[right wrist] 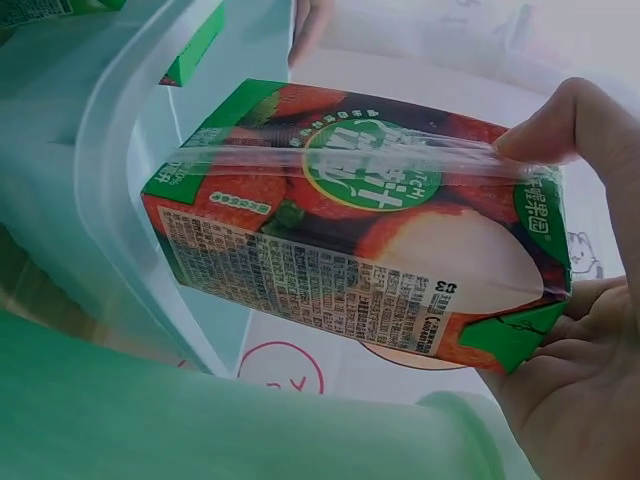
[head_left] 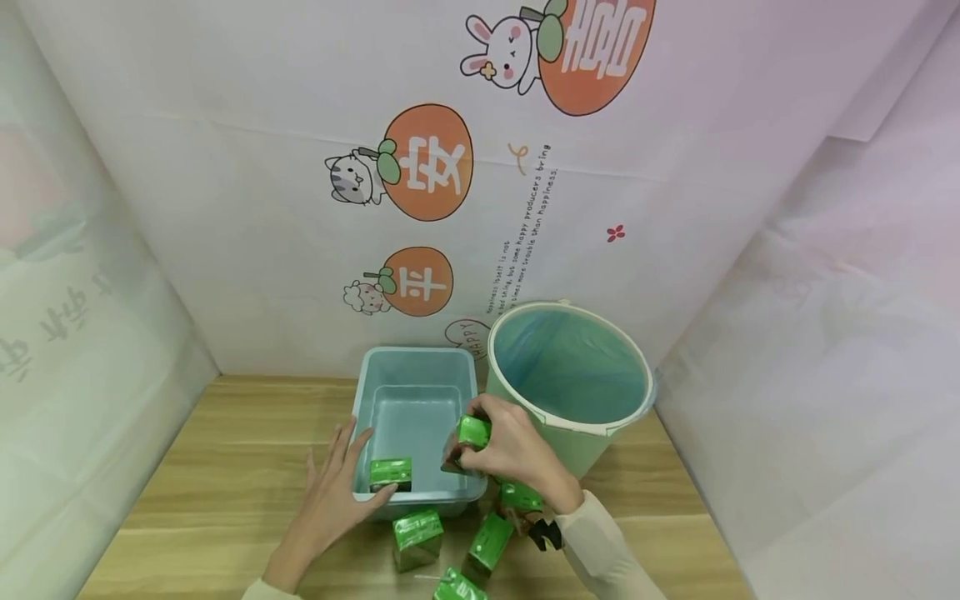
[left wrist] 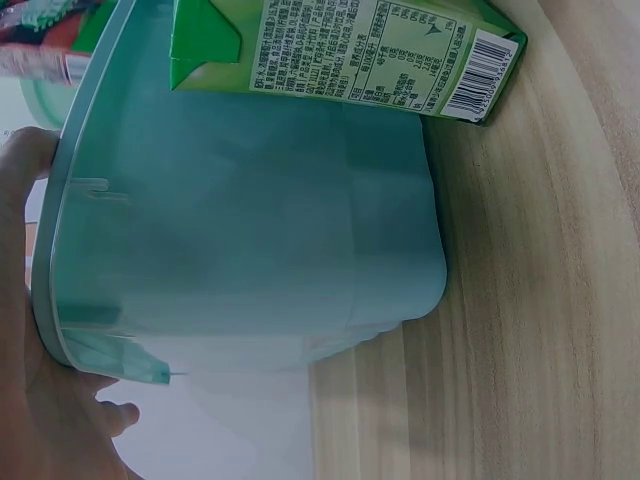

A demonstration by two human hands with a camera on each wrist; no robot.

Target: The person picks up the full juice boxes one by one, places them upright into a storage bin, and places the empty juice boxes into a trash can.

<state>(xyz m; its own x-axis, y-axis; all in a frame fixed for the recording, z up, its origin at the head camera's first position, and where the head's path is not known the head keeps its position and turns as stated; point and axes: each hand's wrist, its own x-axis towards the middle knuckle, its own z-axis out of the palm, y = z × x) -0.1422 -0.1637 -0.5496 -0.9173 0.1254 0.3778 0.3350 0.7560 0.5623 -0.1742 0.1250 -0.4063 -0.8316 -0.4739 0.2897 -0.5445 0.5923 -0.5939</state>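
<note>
Resting on the near left corner of the tub (head_left: 420, 367), the left hand (head_left: 337, 498) has its fingers spread and fairly straight; its thumb sits just beside the inner carton (head_left: 390, 469). The tub stands toward the back edge of the tabletop (head_left: 225, 454). Loose cartons (head_left: 417, 540) are in front of its near edge, some beneath the right forearm. At the tub's right rim, by the near right corner, is the held carton (right wrist: 360, 215): its long axis slants down and leftward from the grip, lower end toward the tub. The right hand (head_left: 510, 437) pinches its upper end between thumb and fingers. Rightmost, the bin (head_left: 588, 450) stands just beside the tub.
</note>
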